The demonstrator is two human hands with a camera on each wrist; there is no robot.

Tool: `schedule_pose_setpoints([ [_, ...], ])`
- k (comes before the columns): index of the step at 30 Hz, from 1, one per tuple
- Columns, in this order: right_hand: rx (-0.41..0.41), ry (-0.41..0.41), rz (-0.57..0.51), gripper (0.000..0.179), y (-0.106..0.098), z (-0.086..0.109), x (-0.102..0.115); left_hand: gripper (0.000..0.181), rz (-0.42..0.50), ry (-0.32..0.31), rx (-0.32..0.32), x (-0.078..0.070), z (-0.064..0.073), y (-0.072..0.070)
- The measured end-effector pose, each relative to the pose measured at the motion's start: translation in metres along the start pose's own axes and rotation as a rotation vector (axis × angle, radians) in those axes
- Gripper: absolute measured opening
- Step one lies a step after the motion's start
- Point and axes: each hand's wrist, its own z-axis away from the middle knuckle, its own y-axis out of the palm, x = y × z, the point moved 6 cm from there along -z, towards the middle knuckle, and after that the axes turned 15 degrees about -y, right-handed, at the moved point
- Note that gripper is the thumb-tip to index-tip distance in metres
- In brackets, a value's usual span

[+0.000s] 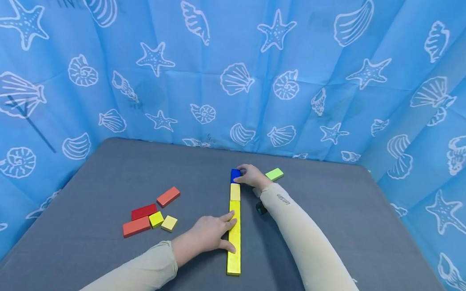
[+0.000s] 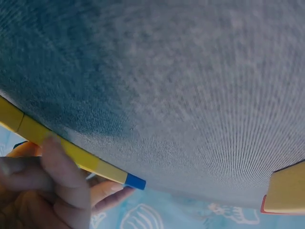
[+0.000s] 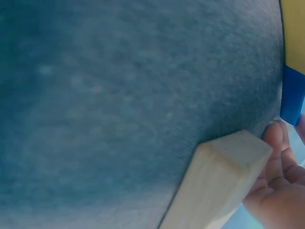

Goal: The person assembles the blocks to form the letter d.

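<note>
Where yellow blocks (image 1: 236, 237) end, a blue block (image 1: 235, 175) touches the right hand (image 1: 252, 176)

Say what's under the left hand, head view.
Two yellow blocks, end to end, lie partly under the left hand; their seam shows between fingers and thumb. Anything beneath the rest of the hand is covered.

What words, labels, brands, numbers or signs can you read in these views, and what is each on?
"PINE": blue curtain, upper left of the head view; letters after it unreadable.
"Let's Slim": right sleeve, small and blurred, so only a likely reading.
Faint mark, curtain's upper right: too faint to read.
Row of blocks: no lettering visible.
</note>
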Motion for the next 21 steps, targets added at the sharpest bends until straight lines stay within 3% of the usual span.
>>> schedule_pose_setpoints([
  [5,-0.037,-0.048,0.063,0.056,-0.003,0.005,0.005,0.079,-0.016,-0.002,0.005,0.001,0.001,0.001],
  [11,-0.16,-0.143,0.043,0.051,-0.014,0.023,0.008,0.077,-0.097,0.033,-0.033,-0.005,0.004,0.003],
  [16,-0.234,-0.22,-0.004,0.048,-0.022,0.055,0.014,0.07,-0.087,0.07,-0.061,-0.006,0.007,0.005],
  [21,-0.191,-0.299,-0.005,0.05,-0.016,0.094,0.023,0.067,0.003,0.082,-0.08,0.007,0.013,-0.003],
])
